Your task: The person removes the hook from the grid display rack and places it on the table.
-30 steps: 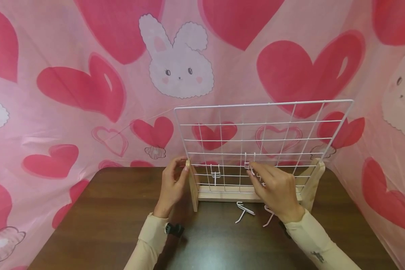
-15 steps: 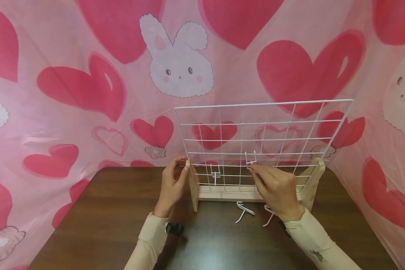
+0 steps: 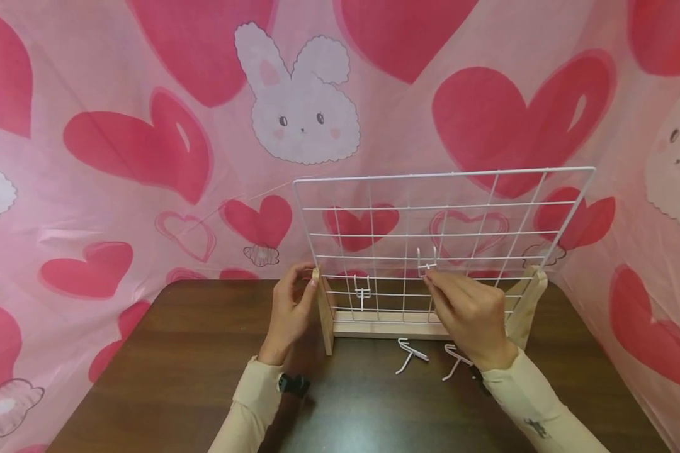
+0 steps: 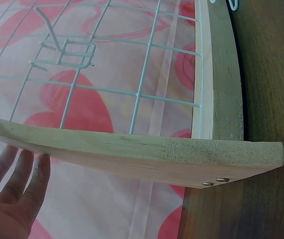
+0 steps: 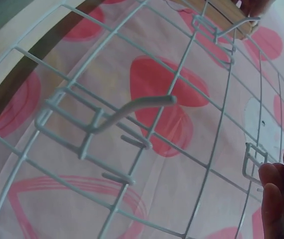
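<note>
A white wire grid [image 3: 442, 214] stands upright in a wooden stand [image 3: 374, 327] on the dark brown table [image 3: 175, 365]. My left hand [image 3: 308, 278] grips the top of the stand's left post [image 4: 132, 154], its fingers [image 4: 17, 184] behind the wood. My right hand [image 3: 429, 277] pinches a small white wire hook [image 3: 427, 263] against the grid's middle row; the hook [image 5: 254, 162] sits at my fingertips [image 5: 276, 189]. Another hook [image 3: 362, 292] hangs on the grid lower left. In the right wrist view a hook [image 5: 107, 119] is clipped on the grid close to the camera.
Two loose white hooks [image 3: 410, 356] [image 3: 456, 360] lie on the table in front of the stand, by my right wrist. A pink cloth [image 3: 147, 145] with hearts and rabbits encloses the table at the back and sides. The stand's right post [image 3: 529, 302] is near the table's right rear corner.
My right hand has carried the pinched hook a little up and to the right along the grid. The left hand and the stand have not moved.
</note>
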`<state>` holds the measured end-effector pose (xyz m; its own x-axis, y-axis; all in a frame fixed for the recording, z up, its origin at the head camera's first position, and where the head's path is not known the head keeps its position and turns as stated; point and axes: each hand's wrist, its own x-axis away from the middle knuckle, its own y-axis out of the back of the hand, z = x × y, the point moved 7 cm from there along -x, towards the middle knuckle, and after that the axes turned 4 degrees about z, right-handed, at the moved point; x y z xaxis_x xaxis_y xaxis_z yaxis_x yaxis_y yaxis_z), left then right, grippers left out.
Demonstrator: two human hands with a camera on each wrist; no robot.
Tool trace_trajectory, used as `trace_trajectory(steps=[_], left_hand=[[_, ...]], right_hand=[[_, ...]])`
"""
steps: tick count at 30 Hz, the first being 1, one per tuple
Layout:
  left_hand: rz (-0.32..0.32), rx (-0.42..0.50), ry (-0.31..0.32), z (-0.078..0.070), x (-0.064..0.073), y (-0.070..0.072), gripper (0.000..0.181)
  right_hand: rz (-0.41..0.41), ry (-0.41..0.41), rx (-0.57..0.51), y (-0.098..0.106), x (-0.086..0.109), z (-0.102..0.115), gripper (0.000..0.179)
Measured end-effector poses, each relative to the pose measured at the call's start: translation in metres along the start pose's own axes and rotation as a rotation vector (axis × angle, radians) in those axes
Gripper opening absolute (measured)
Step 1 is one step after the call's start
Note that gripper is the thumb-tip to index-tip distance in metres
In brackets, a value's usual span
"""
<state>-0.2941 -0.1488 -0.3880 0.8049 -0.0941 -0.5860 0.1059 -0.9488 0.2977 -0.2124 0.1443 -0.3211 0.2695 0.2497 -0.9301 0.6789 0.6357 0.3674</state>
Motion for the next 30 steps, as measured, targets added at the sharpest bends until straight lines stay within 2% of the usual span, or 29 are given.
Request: trace_trajectory(steps=[13,22,30], left_hand=[[0.001,-0.005,0.004,0.001,0.0,0.0,0.026],[0.001,0.0,0.012,0.001,-0.001,0.0,0.027],[0.0,0.003,0.006,0.0,-0.001,0.0,0.026]], right_hand=[[-0.019,0.065,-0.003,0.004,0.0,0.016,0.031],[0.01,0.093,-0.005,-0.005,0.006,0.028,0.029],[0.051,0.083,-0.024,-0.014,0.013,0.032,0.03]])
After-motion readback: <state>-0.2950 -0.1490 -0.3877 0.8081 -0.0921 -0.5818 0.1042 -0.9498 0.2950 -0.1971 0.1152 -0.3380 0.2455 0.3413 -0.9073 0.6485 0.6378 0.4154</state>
